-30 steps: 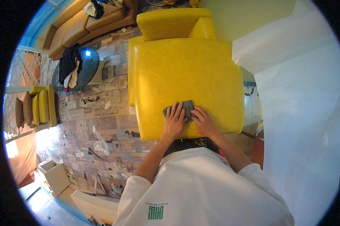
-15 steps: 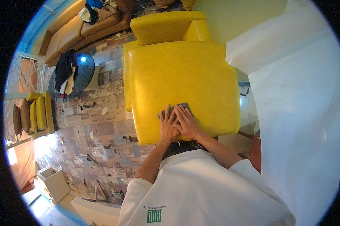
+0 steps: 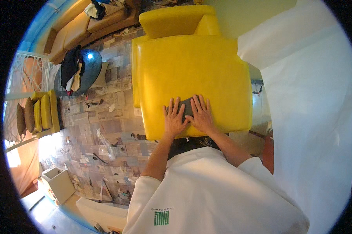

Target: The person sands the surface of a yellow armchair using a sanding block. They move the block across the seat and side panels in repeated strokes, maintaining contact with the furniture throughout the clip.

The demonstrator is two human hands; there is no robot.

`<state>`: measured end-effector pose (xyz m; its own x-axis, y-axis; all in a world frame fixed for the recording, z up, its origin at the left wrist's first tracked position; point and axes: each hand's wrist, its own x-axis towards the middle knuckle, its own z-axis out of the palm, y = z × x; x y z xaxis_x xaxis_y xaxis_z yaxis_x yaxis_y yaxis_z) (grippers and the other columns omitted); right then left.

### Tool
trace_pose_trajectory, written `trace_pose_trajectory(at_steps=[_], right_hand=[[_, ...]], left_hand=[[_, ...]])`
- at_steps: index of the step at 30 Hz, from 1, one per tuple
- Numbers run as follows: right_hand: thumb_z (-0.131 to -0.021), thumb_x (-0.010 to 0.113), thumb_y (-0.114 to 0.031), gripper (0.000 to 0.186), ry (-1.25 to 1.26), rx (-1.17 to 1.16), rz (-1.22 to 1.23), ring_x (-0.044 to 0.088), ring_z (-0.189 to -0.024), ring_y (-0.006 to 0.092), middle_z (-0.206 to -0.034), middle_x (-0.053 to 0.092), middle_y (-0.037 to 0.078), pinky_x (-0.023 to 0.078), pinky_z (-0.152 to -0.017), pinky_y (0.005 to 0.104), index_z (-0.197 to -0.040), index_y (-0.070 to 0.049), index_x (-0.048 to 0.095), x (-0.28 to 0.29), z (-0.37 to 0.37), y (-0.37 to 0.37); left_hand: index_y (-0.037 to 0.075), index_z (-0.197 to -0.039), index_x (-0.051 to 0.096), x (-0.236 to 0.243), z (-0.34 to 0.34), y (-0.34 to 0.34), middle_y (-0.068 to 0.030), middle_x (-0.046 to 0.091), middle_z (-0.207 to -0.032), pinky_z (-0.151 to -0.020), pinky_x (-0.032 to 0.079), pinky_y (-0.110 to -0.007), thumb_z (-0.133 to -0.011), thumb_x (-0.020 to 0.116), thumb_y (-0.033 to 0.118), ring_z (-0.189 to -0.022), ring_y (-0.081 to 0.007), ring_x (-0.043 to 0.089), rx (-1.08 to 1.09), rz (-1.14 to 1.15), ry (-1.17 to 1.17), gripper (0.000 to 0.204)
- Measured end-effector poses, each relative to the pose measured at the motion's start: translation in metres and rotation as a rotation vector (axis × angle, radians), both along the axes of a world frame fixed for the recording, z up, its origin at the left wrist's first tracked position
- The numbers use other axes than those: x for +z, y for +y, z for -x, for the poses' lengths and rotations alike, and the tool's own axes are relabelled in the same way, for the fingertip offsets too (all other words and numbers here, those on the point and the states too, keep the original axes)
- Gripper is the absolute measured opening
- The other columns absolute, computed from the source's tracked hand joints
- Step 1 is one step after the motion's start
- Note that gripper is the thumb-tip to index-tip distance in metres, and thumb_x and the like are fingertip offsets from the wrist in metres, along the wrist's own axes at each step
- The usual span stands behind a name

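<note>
In front of me is the large yellow padded seat point(image 3: 191, 66), which looks like smooth leather or vinyl. A flat dark grey piece point(image 3: 187, 109), cloth or a thin pad, lies near its front edge. My left hand point(image 3: 176, 121) lies flat over the left part of the grey piece, fingers spread. Over its right part rests my right hand point(image 3: 200, 117), fingers also stretched out. Between the two hands the middle of the piece shows. My thumbs nearly meet at its near side, and the parts under my palms are hidden.
A yellow backrest point(image 3: 178, 21) rises at the far end. White sheeting point(image 3: 308, 97) hangs along the right. At left, a dark round table point(image 3: 90, 72) bears clothes. Scraps and clear plastic point(image 3: 105, 143) litter the patterned floor. A tan sofa point(image 3: 76, 31) stands far left.
My hands have moved apart; before, they were close together with fingers almost touching. More of the grey piece shows between them. The whole view has shifted slightly.
</note>
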<state>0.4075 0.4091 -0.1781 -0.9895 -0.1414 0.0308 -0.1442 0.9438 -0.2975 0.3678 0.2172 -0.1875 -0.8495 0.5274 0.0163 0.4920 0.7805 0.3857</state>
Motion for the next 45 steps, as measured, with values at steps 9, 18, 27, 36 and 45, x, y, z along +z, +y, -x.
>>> trace_pose_trajectory(at_steps=[9, 18, 27, 36, 45], right_hand=[[-0.108, 0.060, -0.048, 0.082, 0.102, -0.298, -0.046, 0.019, -0.158, 0.0604, -0.170, 0.024, 0.039, 0.018, -0.126, 0.0730, -0.164, 0.007, 0.036, 0.038, 0.008, -0.002], [-0.109, 0.059, -0.041, 0.077, -0.114, -0.499, 0.096, 0.016, -0.158, 0.0620, -0.169, 0.019, 0.044, 0.015, -0.129, 0.0690, -0.162, 0.009, 0.036, 0.019, 0.022, -0.114], [-0.113, 0.058, -0.029, 0.041, 0.116, -0.453, 0.177, 0.032, -0.155, 0.0508, -0.163, 0.035, 0.028, 0.030, -0.127, 0.0668, -0.141, 0.002, 0.059, -0.007, 0.055, -0.072], [-0.114, 0.054, -0.032, 0.062, 0.039, -0.495, 0.068, 0.013, -0.164, 0.0499, -0.178, 0.016, 0.025, 0.016, -0.131, 0.0679, -0.166, -0.003, 0.039, -0.015, 0.057, -0.022], [-0.113, 0.053, -0.033, 0.061, -0.014, -0.496, -0.111, 0.014, -0.163, 0.0511, -0.178, 0.018, 0.024, 0.014, -0.129, 0.0706, -0.165, -0.004, 0.042, -0.008, 0.087, 0.092]], left_hand=[[0.003, -0.128, 0.073, 0.009, 0.028, -0.057, -0.0219, 0.059, -0.153, -0.112, 0.049, -0.051, -0.091, 0.077, 0.012, -0.137, -0.0444, 0.058, 0.432, -0.381, 0.085, 0.039], [-0.001, -0.129, 0.072, 0.000, 0.035, -0.064, -0.0271, 0.057, -0.153, -0.116, 0.047, -0.052, -0.092, 0.072, 0.008, -0.141, -0.0469, 0.055, 0.258, -0.287, -0.004, 0.038], [0.000, -0.123, 0.072, 0.002, 0.043, -0.070, -0.0298, 0.055, -0.155, -0.118, 0.045, -0.055, -0.088, 0.071, 0.007, -0.144, -0.0503, 0.051, 0.113, -0.272, 0.049, 0.036], [0.006, -0.140, 0.067, -0.003, 0.092, -0.018, -0.0209, 0.035, -0.174, -0.117, 0.031, -0.076, -0.096, 0.073, 0.029, -0.161, -0.0478, 0.029, 0.021, -0.019, 0.103, 0.050], [0.009, -0.172, 0.027, -0.018, 0.158, -0.053, -0.0263, 0.014, -0.179, -0.123, 0.037, -0.063, -0.077, 0.078, 0.082, -0.162, -0.0472, 0.027, 0.855, -0.100, -0.318, 0.130]])
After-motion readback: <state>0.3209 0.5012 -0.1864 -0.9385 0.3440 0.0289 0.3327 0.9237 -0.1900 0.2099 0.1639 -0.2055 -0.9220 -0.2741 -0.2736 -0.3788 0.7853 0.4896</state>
